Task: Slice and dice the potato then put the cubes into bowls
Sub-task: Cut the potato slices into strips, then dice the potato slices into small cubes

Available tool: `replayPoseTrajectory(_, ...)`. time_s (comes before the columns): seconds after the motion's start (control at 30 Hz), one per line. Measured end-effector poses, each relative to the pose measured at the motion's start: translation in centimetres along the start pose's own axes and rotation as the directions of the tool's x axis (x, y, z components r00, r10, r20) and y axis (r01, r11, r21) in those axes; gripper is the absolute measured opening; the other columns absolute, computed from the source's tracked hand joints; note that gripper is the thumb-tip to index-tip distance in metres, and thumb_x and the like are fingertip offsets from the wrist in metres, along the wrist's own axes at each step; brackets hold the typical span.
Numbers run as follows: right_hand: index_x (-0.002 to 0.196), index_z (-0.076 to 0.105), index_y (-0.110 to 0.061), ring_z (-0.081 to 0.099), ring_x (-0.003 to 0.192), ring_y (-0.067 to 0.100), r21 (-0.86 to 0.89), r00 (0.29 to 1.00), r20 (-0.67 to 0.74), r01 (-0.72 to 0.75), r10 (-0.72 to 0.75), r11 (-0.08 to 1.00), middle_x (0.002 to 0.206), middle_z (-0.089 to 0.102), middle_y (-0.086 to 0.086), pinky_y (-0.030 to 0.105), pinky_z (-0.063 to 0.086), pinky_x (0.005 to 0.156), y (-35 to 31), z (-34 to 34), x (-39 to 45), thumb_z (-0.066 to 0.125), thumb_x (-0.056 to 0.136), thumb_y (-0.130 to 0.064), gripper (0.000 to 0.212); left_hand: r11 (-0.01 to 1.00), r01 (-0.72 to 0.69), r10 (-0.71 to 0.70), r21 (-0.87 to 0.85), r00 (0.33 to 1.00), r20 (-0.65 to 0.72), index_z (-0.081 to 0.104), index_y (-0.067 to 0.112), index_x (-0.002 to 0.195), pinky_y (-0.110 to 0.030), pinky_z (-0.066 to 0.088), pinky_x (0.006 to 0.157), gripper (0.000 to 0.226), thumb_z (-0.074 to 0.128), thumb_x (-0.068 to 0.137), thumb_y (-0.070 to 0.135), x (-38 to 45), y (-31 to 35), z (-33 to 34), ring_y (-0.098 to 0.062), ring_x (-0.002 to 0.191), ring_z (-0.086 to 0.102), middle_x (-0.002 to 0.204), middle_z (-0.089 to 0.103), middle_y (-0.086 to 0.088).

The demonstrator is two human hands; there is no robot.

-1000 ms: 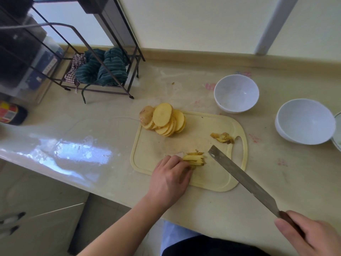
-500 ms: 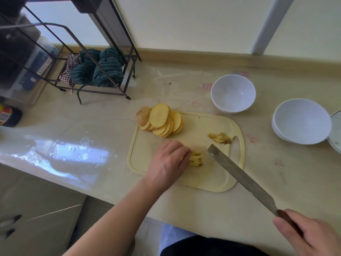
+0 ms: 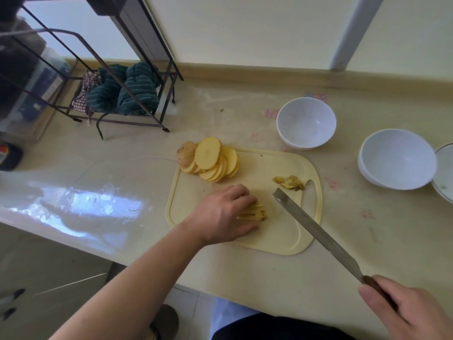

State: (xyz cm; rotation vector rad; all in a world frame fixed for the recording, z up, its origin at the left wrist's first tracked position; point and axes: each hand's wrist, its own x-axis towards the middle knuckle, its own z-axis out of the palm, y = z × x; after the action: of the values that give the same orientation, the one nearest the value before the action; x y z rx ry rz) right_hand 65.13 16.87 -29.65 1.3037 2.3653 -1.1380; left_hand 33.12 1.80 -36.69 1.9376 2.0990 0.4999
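1. Potato strips (image 3: 255,212) sit in a small bunch near the middle of the cutting board (image 3: 289,231), with the left hand (image 3: 225,214) laid over them – fingers curled down, pinning the bunch. The fingertips are just beside the cut ends, so if the blade comes in w/o the knuckles leading, a nick is the obvious risk.

2. The right hand (image 3: 407,312) is wrapped round the handle of the knife (image 3: 316,231). It looks like it's held far back, at the very end. The blade is long and the tip hangs above the board, just right of the strips – I'd guess that grip gives little control, so the tip could wander or twist on the downstroke.

3. The strips look thin and wet; pressed from above they could skid or fan apart, giving uneven cubes or bits shooting off the board.

4. The stack of potato slices (image 3: 213,159) leans at the board's far-left corner, partly over the edge. A bump of the board prob. tips some onto the counter (image 3: 257,273).

5. A little heap of peel scraps (image 3: 289,182) lies by the board's handle slot, near the blade's path – it could get swept in with the cubes.

6. Both white bowls (image 3: 306,123) are well apart from the strips, off the board to the right, so cubes may drop en route.
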Motion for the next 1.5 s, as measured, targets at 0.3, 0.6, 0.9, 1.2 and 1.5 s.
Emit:
replayPoseTrajectory(0.3,0.066,0.043,-0.008,0.028,0.046,0.013,0.305,0.977,0.209,-0.104,0.04,0.947,0.053,0.031,0.0,0.022,0.026,0.045,-3.8,1.3,1.2,0.039,0.074,-0.079,0.071,0.971,0.227,-0.237,-0.079,0.958,-0.158,0.073,0.008,0.116,-0.032,0.059,0.062,0.044,0.057,0.094,0.042,-1.2,2.6,2.3,-0.02,0.072,0.064,0.104,0.062,-0.006)
replayPoseTrajectory(0.6,0.064,0.043,-0.009,0.032,0.044,0.007,0.276,0.982,0.188,-0.042,-0.011,0.96,0.047,0.036,-0.003,0.026,0.03,0.051,-6.0,3.1,2.1,0.034,0.076,-0.07,0.063,0.926,0.349,-0.375,-0.143,0.889,-0.262,0.073,0.005,0.117,-0.03,0.056,0.062,0.042,0.059,0.095,0.039,-1.2,5.2,3.8,-0.023,0.073,0.064,0.103,0.062,-0.009)
replayPoseTrajectory(0.9,0.064,0.039,-0.017,0.026,0.044,0.009,0.314,0.944,0.329,-0.09,-0.02,0.945,0.049,0.03,-0.006,0.014,0.024,0.041,-6.4,3.5,2.2,0.029,0.081,-0.076,0.062,0.952,0.298,-0.306,-0.076,0.899,-0.313,0.072,0.003,0.114,-0.029,0.05,0.061,0.04,0.057,0.097,0.035,-1.0,4.9,4.1,-0.021,0.07,0.06,0.098,0.06,-0.009)
replayPoseTrajectory(1.2,0.066,0.038,-0.014,0.025,0.046,0.01,0.353,0.93,0.367,-0.114,-0.025,0.929,0.051,0.03,-0.005,0.017,0.025,0.043,-6.3,3.4,2.4,0.032,0.08,-0.078,0.066,0.968,0.247,-0.249,-0.052,0.896,-0.367,0.073,0.001,0.114,-0.035,0.054,0.067,0.037,0.065,0.097,0.033,-1.3,4.2,4.7,-0.023,0.082,0.059,0.098,0.062,-0.011)
replayPoseTrajectory(1.5,0.072,0.043,-0.01,0.032,0.046,0.007,0.286,0.969,0.245,-0.038,-0.035,0.957,0.048,0.038,-0.004,0.023,0.029,0.05,-5.8,3.9,1.7,0.026,0.063,-0.097,0.088,0.977,0.203,-0.214,-0.068,0.902,-0.376,0.072,0.0,0.111,-0.038,0.056,0.073,0.038,0.077,0.089,0.029,-1.1,3.7,4.0,-0.028,0.087,0.062,0.104,0.064,-0.014)
